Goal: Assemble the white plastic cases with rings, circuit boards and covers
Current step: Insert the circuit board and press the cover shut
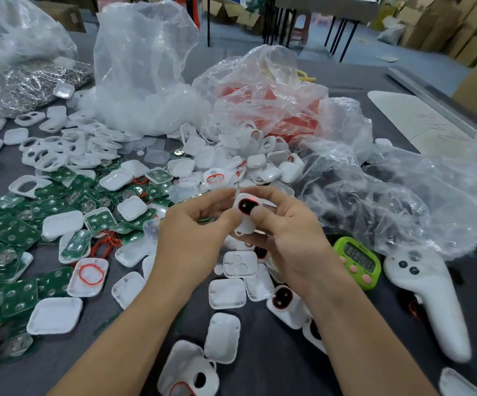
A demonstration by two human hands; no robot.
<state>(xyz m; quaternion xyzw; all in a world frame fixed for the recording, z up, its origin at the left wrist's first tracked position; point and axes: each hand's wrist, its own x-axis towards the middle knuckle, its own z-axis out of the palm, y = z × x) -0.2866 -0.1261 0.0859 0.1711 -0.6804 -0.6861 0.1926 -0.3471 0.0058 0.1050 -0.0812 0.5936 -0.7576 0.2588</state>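
Holding what, those two hands? (A)

One white case (245, 217), lifted above the grey table (274, 367) in the middle of the scene. The left hand (191, 232) pinches its left edge between thumb and forefinger. The right hand (288, 232) curls round its right side, with the thumb laid on the face just below a dark, red-rimmed opening. (B)

And the loose parts? (A)

Green circuit boards (17, 232) lie heaped on the left, with white covers (55, 315) scattered over and beside them. Near that heap sits an open shell (90, 274) with a red ring (88, 282) lying inside it. More white pieces lie on the table under and between the wrists. (B)

What is at the far side? (A)

Crumpled clear bags (142, 67). The one at the far left holds a mass of shiny metal rings (40, 81), and one in the far middle shows something red through the plastic. (B)

Anything on the right? (A)

A green timer (358, 262) just beside the right wrist, and a white controller (431, 304) to the right of it, both lying on the table. (B)
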